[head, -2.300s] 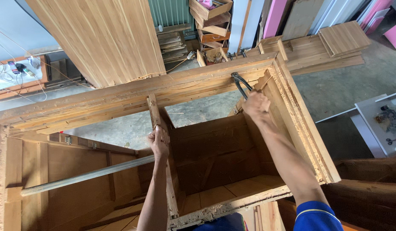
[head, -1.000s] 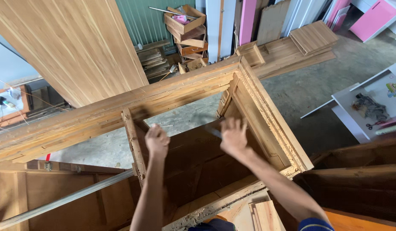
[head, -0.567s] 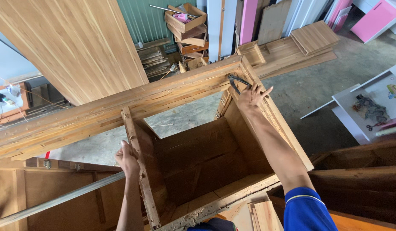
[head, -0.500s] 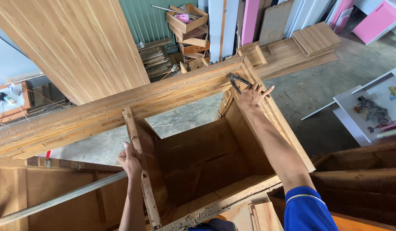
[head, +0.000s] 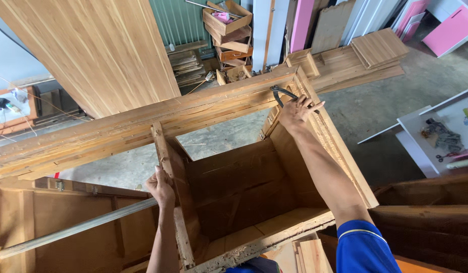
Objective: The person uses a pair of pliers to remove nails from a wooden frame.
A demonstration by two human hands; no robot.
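Observation:
A large wooden frame (head: 143, 121) lies flat below me, with a box-like compartment (head: 239, 187) at its right end. My left hand (head: 160, 186) grips the upright wooden divider (head: 165, 167) on the compartment's left side. My right hand (head: 295, 110) reaches to the far right corner of the frame and rests on a pair of dark pliers (head: 280, 94) lying on the top rail, fingers spread over the handles.
A broad wooden panel (head: 102, 50) leans at the back left. Stacked wooden crates (head: 228, 25), planks and pink boards stand behind. A grey metal bar (head: 77, 227) runs along the lower left. A white table (head: 446, 131) with clutter sits at right on the concrete floor.
My right hand went from the compartment's inner edge up to the pliers at the far corner. My left hand slid down the divider and gripped it lower.

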